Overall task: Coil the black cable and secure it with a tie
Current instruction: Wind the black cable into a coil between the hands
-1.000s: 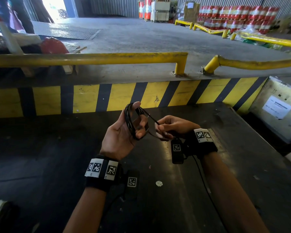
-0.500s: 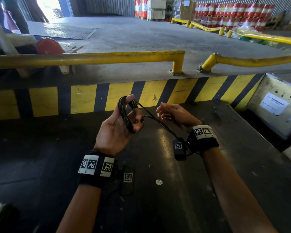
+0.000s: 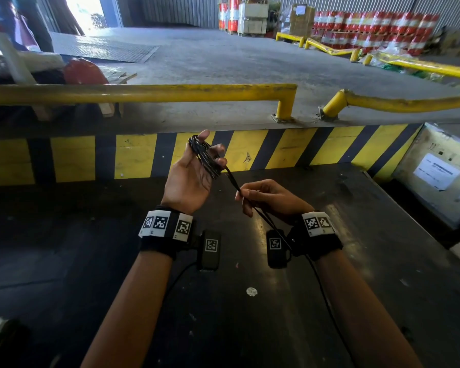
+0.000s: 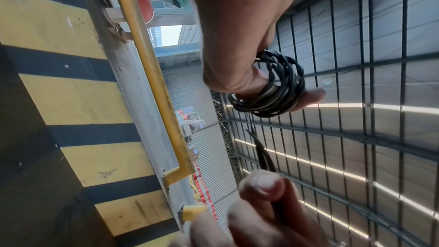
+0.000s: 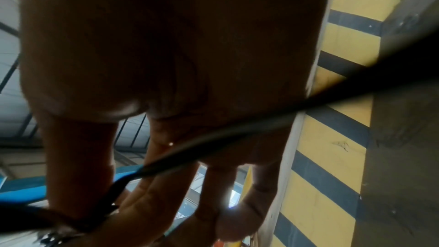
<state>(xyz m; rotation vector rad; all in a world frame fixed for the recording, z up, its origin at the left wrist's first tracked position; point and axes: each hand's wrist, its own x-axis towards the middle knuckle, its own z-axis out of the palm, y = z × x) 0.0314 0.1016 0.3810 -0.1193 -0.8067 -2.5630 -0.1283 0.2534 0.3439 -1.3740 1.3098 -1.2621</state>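
My left hand (image 3: 197, 171) is raised palm up and holds a small coil of black cable (image 3: 203, 154), wound round its fingers with the thumb against it. The left wrist view shows the coil (image 4: 273, 95) looped tightly round one digit. From the coil a loose cable tail (image 3: 233, 181) slants down to my right hand (image 3: 246, 195), which pinches it between thumb and fingertips. Below that hand the tail passes the wrist and trails toward me. In the right wrist view the cable (image 5: 237, 131) crosses under the dark palm.
Both hands hover over a dark metal platform (image 3: 91, 274). Behind it rises a yellow-and-black striped edge (image 3: 136, 155) with a yellow guard rail (image 3: 144, 92) on top. A pale box with a label (image 3: 436, 171) stands at the right.
My right hand has dropped from beside the coil to lower and nearer me, drawing the tail taut. The left hand, still holding the coil, sits a little higher.
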